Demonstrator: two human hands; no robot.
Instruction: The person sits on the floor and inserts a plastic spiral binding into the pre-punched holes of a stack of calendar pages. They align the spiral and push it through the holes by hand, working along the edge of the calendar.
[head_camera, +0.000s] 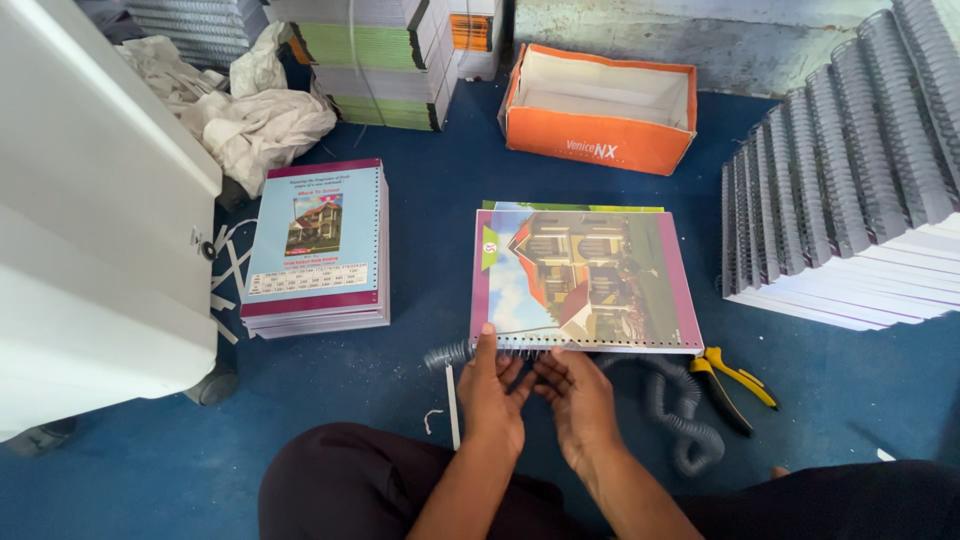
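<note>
A notebook (585, 278) with a colourful house picture on its cover lies on the blue floor in front of me. A grey spiral wire coil (448, 354) runs along its near punched edge and sticks out at the left. My left hand (492, 385) pinches the coil at that edge, thumb up against the cover. My right hand (580, 395) is beside it, fingers curled on the coil just under the notebook's edge.
A stack of unbound notebooks (315, 250) lies to the left. Bound notebooks (850, 190) lean in rows at the right. Yellow-handled pliers (735, 380) and loose grey coil (685, 420) lie near my right hand. An orange box (600, 105) stands behind, a white machine (90, 220) at left.
</note>
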